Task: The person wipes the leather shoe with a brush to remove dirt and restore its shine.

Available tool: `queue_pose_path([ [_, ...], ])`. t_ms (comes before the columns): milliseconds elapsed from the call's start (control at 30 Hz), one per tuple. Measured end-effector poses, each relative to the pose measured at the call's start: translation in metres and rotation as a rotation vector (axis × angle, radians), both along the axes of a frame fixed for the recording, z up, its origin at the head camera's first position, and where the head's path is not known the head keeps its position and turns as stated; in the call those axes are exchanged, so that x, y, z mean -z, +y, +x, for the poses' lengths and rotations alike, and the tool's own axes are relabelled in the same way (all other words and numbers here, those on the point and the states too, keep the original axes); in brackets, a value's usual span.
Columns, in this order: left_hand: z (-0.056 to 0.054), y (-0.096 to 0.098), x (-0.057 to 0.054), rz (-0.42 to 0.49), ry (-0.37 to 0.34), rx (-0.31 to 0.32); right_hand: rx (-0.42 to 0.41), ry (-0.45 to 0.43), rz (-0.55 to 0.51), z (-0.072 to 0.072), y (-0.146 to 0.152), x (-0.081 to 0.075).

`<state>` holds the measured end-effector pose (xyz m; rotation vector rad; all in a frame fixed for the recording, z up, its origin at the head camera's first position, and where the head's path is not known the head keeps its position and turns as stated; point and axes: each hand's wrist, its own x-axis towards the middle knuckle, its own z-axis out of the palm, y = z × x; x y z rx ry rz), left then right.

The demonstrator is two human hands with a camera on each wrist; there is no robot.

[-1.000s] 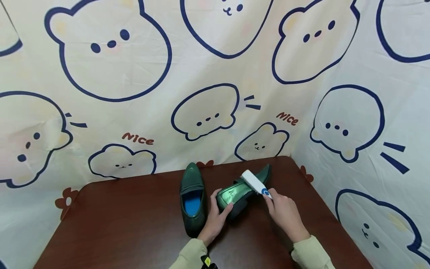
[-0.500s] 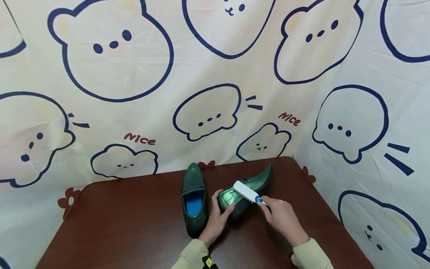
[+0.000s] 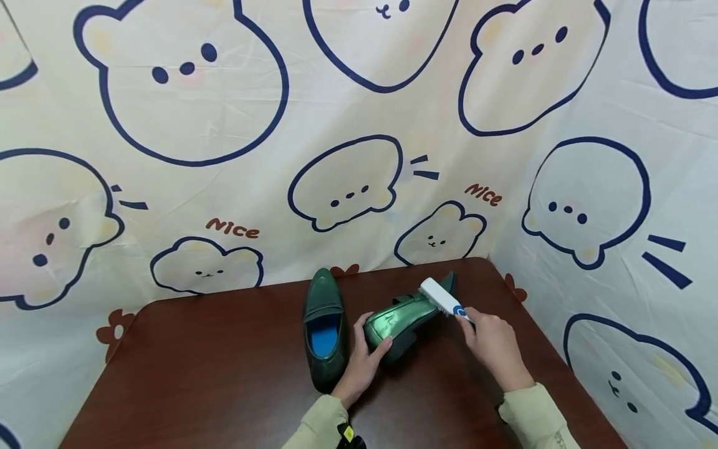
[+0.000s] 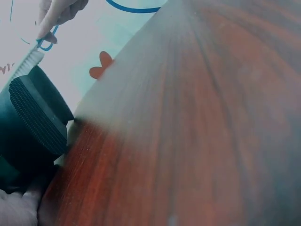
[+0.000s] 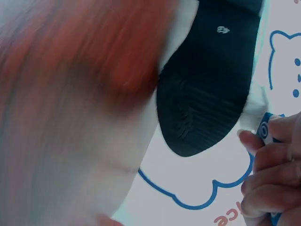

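The brush (image 3: 443, 298), gripped by the right hand (image 3: 496, 343), has moved toeward along the shoe (image 3: 392, 319), which the left hand (image 3: 360, 365) grasps heel-end, toe toward the desk's (image 3: 224, 374) far right corner, bringing brushing forward.

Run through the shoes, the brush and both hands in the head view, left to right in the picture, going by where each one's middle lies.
Unheld green shoe, left hand, held green shoe, white brush, right hand.
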<state>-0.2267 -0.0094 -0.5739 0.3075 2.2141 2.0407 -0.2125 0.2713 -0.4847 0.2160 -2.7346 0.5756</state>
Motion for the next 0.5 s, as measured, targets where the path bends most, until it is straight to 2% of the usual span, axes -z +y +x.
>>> queue_pose_path([
  [133,-0.002,0.002,0.0,0.008,0.001,-0.001,-0.022,-0.009,-0.013,0.005,-0.007,-0.004],
  [267,-0.002,0.002,-0.001,0.002,-0.01,-0.017,-0.093,-0.054,-0.051,0.013,-0.025,-0.004],
  [400,-0.001,0.001,-0.001,-0.001,-0.018,-0.024,-0.157,-0.055,-0.033,0.018,-0.039,0.0],
  [500,0.0,0.0,-0.002,0.0,-0.025,-0.029,-0.172,-0.033,0.0,0.017,-0.043,0.005],
])
